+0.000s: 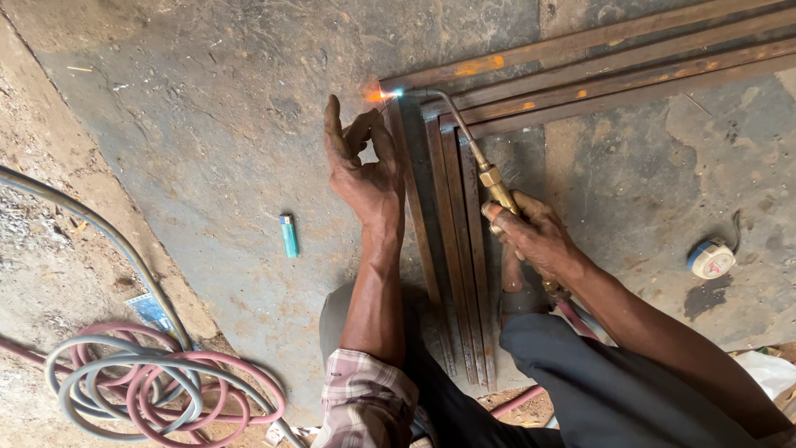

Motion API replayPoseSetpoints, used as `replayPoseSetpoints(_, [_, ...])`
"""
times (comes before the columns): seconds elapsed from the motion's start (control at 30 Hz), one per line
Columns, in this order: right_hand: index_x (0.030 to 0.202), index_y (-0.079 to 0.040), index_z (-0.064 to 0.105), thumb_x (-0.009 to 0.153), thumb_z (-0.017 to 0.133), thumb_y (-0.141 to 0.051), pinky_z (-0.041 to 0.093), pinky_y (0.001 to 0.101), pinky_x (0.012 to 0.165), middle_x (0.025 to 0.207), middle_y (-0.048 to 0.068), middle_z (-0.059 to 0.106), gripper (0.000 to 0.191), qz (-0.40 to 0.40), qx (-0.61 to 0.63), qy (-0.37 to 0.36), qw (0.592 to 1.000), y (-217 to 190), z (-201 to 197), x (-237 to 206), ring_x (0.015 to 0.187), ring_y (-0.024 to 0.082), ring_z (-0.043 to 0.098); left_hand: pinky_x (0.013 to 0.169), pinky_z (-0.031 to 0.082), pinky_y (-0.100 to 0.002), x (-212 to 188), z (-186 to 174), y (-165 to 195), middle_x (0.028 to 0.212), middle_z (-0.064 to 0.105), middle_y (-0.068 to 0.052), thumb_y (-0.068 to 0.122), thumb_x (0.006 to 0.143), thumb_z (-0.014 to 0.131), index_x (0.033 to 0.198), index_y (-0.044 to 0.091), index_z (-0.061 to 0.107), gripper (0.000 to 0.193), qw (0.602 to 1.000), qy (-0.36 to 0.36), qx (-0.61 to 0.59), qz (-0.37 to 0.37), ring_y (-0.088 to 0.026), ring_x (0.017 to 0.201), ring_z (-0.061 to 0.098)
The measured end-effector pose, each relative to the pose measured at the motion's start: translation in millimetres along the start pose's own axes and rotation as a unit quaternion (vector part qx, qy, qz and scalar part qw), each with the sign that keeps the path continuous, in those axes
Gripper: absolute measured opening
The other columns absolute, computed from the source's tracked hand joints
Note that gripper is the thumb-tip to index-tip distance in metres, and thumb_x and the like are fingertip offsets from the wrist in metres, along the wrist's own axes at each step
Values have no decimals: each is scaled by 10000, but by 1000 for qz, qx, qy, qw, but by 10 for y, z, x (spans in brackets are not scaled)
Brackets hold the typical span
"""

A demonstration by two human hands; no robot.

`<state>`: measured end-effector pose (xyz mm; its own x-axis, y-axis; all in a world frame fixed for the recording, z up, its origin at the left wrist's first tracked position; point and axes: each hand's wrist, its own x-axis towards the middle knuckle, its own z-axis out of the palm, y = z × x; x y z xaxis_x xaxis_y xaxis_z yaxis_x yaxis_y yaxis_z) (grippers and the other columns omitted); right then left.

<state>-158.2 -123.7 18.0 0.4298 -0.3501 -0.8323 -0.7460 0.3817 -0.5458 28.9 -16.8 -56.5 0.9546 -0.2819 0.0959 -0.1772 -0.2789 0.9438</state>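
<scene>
My right hand (535, 236) grips a brass gas torch (489, 178). Its thin bent nozzle reaches up-left, and a small bright flame (383, 94) burns at the corner where rusty steel angle bars (452, 207) meet other rusty bars (597, 70) running to the right. My left hand (362, 170) rests on the left edge of the near bars, fingers pointing toward the flame, holding nothing that I can see. The bars lie on a grey steel plate (215, 141).
A teal lighter (288, 235) lies on the plate left of my left arm. Coiled red and grey hoses (157, 386) sit at the lower left on dirt ground. A round tape measure (711, 259) lies at the right. My knees fill the bottom centre.
</scene>
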Motion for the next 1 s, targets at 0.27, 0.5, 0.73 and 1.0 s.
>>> replayPoseSetpoints(0.27, [940,-79,647,961,642,-357,398,238,403,705,-8,550,279,-9,-7,8,1000,79,-9,25,527,48,480,1007,611,-345,7,-11,64,1148,788,-67,-21,1006,705,1540,130,427,621,999,1,0,-34,-156,1102,764])
replayPoseSetpoints(0.5, [945,-67,649,968,650,-324,391,253,407,692,-7,541,258,-20,-1,1,1000,177,-32,62,531,63,468,1016,608,-335,15,-13,81,1165,781,-80,-24,1014,695,1534,119,437,597,1000,2,-18,-23,-159,1119,759])
replayPoseSetpoints(0.73, [976,-66,678,962,650,-329,435,253,420,708,-1,567,266,-5,-31,17,999,147,-13,53,566,60,524,1012,594,-340,11,-16,93,1154,785,-80,-27,1021,687,1525,112,449,575,999,-3,-18,-39,-164,1105,757])
replayPoseSetpoints(1.0, [994,-65,683,950,656,-334,456,255,423,728,14,586,274,-2,-32,15,999,109,-12,47,579,83,547,1010,616,-355,15,-9,64,1157,778,-77,17,1024,700,1506,108,453,549,999,-2,-22,-33,-159,1109,759])
